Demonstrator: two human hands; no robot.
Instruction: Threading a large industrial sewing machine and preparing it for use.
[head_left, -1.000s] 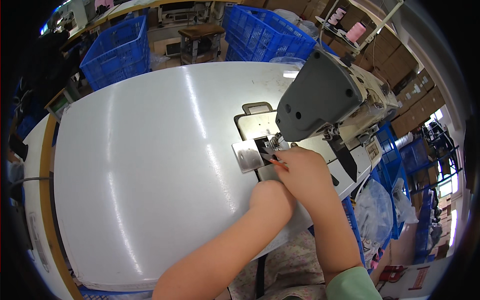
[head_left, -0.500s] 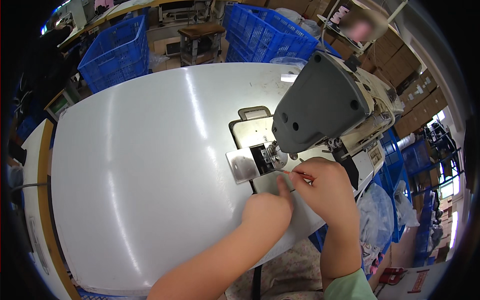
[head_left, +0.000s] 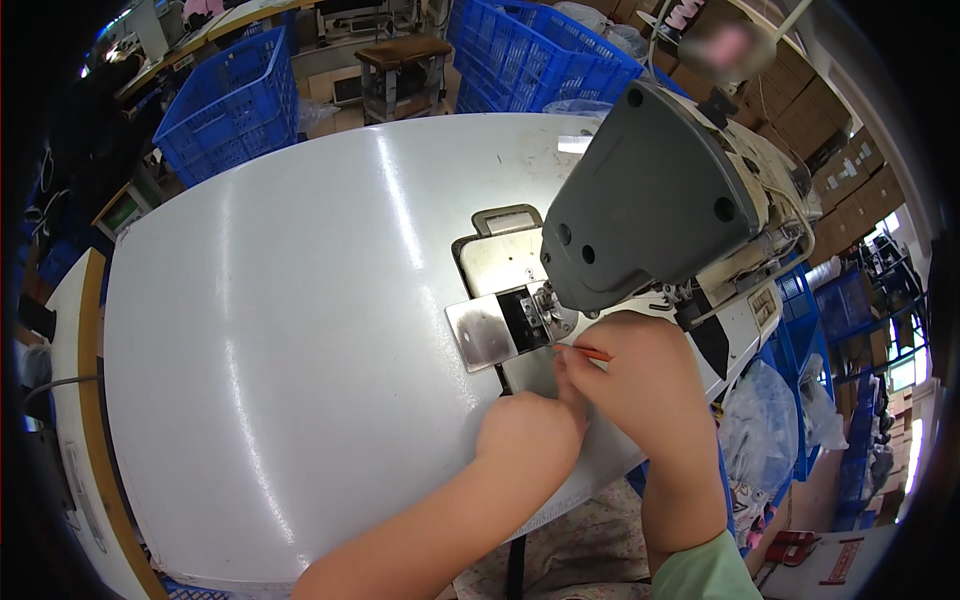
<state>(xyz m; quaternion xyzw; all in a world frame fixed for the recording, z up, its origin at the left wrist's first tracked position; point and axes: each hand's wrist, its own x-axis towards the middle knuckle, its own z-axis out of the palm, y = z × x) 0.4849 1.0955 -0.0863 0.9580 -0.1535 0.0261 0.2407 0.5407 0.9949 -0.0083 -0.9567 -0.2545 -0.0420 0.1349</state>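
Observation:
A sewing machine with a dark grey head cover (head_left: 650,200) stands at the right of the white table. Beneath its head, a metal slide plate (head_left: 484,333) is drawn left, and a dark gap beside it bares metal parts (head_left: 538,308). My right hand (head_left: 640,365) is closed around a thin tool with an orange handle (head_left: 592,353), held just in front of those parts; its exact kind and its tip are not clear. My left hand (head_left: 535,430) rests by the machine bed, index finger stretched up to my right fingertips. Its other fingers are curled and partly hidden.
The white table (head_left: 290,330) spreads to the left. Blue plastic crates (head_left: 235,105) and a stool (head_left: 403,60) stand beyond its far edge. Clear plastic bags (head_left: 760,420) hang at the right, near stacked cartons (head_left: 850,190).
My right hand has shifted slightly left and lower with the orange tool, coming closer to my left index finger. The view has moved a little; the slide plate remains drawn out.

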